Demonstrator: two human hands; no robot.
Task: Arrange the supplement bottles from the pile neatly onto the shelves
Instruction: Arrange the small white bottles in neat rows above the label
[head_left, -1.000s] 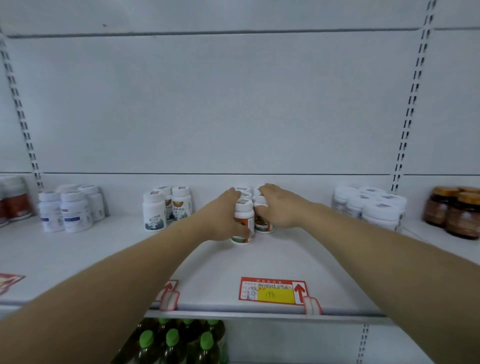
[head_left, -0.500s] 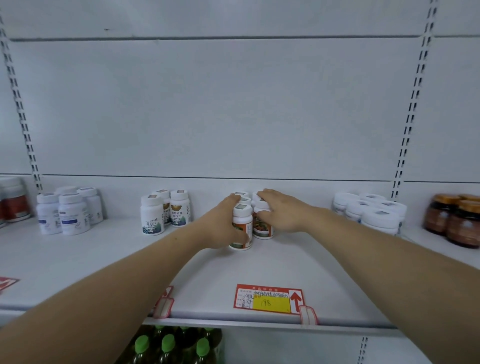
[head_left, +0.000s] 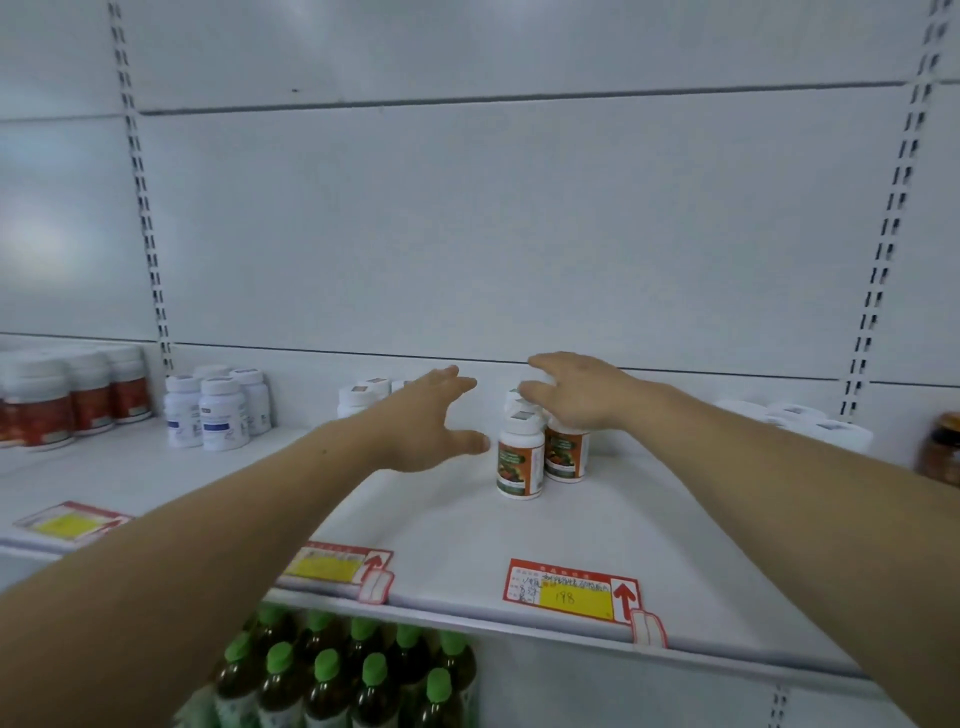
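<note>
Two white supplement bottles with orange-and-green labels stand side by side on the white shelf (head_left: 597, 525): the front-left bottle (head_left: 520, 460) and the bottle behind it to the right (head_left: 566, 456). More white caps of the same row show behind them. My left hand (head_left: 428, 422) hovers just left of the front bottle, fingers spread, holding nothing. My right hand (head_left: 574, 389) hangs over the caps of the back bottles with loosely bent fingers; whether it touches them is unclear.
White bottles with blue labels (head_left: 221, 410) and red-labelled jars (head_left: 67, 397) stand at the left. White tubs (head_left: 810, 423) and a brown jar (head_left: 943, 449) stand at the right. Price tags (head_left: 571, 590) lie on the shelf's front edge. Green-capped bottles (head_left: 353, 675) fill the shelf below.
My left hand has let go of the front bottle and drawn away to the left, fingers spread. My right hand has lifted off the bottles and opened. The view has shifted right.
</note>
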